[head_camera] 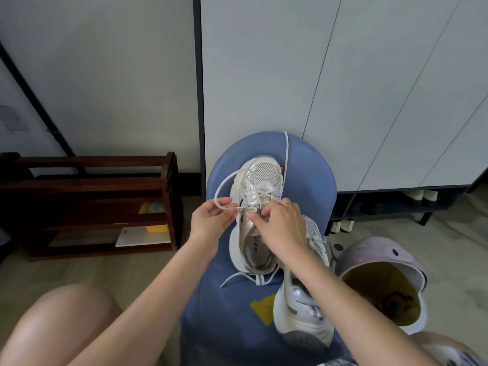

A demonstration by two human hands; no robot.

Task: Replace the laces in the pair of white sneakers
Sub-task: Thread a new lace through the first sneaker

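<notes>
A white sneaker (260,180) stands upright on a blue chair seat (311,186), toe pointing away from me. Its white lace (224,180) loops out to the left, and another strand runs up past the toe over the chair's far edge. My left hand (211,223) pinches the lace end beside the left eyelets. My right hand (282,228) rests over the tongue, its fingers curled on the lacing. The second white sneaker (303,313) lies on its side at the seat's right, partly under my right forearm. A loose lace end (232,278) lies behind the first sneaker's heel.
A dark wooden rack (92,202) stands on the floor to the left. A pink helmet (383,281) lies open side up at the right. White cabinet doors (343,88) rise behind the chair, with shoes on a low shelf below them. My bare knee (60,320) is at lower left.
</notes>
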